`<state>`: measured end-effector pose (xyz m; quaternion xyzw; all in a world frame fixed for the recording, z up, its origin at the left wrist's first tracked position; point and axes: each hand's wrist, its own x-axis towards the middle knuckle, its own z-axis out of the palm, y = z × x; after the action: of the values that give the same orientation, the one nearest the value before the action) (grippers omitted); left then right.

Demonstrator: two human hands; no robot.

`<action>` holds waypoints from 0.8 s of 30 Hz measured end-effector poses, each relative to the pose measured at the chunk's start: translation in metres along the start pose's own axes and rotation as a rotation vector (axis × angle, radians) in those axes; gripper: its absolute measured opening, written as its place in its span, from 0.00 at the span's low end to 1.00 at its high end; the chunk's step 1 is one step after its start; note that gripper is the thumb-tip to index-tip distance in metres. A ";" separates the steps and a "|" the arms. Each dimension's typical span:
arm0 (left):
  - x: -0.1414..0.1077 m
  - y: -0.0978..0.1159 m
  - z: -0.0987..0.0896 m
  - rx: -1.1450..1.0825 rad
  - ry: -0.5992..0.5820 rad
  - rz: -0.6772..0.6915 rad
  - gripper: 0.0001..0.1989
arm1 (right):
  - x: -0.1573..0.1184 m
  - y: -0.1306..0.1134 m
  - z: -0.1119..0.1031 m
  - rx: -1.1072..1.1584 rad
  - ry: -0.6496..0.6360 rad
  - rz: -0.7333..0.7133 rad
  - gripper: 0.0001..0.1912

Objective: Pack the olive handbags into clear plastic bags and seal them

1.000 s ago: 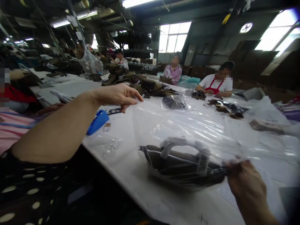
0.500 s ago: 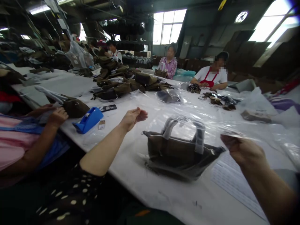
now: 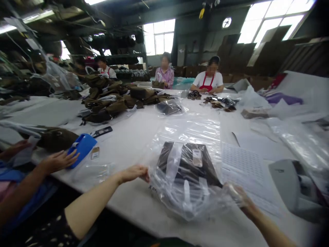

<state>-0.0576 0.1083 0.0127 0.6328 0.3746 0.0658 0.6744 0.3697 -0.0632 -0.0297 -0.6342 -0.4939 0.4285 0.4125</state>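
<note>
Table (image 3: 128, 144): white, broad; its near edge is occupied by the handling, presumably because both arms are served best there.
Pile (image 3: 113, 103): olive-brown goods, heaped far left, apparently so that nearer space is left for handwork.
Sleeve (image 3: 190, 127): clear plastic; spread flat on the far side, bunched on the near side, where slack seems to be taken up around the bag (image 3: 167, 157).
Bag: dark, seen inside the sleeve at near centre; pale-wrapped handles are turned to the near side, the wrap probably meant against scuffing.
Sheet (image 3: 241, 164): printed, laid flat just right of the sleeve, perhaps for easy reading.
Right hand (image 3: 238, 195): closed on bunched plastic at the sleeve's right edge; a fistful is likely taken because thin film slips.
Left hand (image 3: 136, 172): fingers curled, little gap; set at the sleeve's left edge. Whether film is pinched cannot be told.
Tag (image 3: 197, 157): small, pale brown; seen through the film on the bag's upper face, readable side probably outward.
</note>
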 end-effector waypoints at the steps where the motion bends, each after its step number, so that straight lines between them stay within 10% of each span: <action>1: 0.001 -0.015 0.010 0.035 -0.022 -0.048 0.30 | -0.010 0.013 0.011 0.021 -0.115 0.031 0.23; 6: -0.014 -0.027 0.030 0.262 -0.134 -0.187 0.18 | -0.041 0.045 0.036 0.039 -0.323 0.016 0.20; 12: -0.009 0.089 0.038 0.785 -0.180 -0.099 0.26 | -0.052 0.042 0.013 0.256 -0.461 0.015 0.16; 14: 0.025 0.132 0.069 0.724 -0.123 0.101 0.17 | -0.051 0.044 -0.006 0.509 -0.463 0.037 0.20; 17: 0.109 0.167 0.139 0.599 -0.107 0.323 0.11 | -0.046 0.061 -0.034 0.610 0.078 0.042 0.16; 20: 0.211 0.164 0.205 0.625 -0.019 0.241 0.15 | -0.038 0.085 -0.054 0.330 0.542 0.099 0.15; 24: 0.314 0.132 0.256 0.781 0.053 0.135 0.20 | -0.034 0.111 -0.065 -0.062 0.654 0.093 0.15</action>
<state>0.3666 0.1044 -0.0215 0.8630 0.3462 -0.0213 0.3672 0.4571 -0.1223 -0.1112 -0.7723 -0.3186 0.2057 0.5097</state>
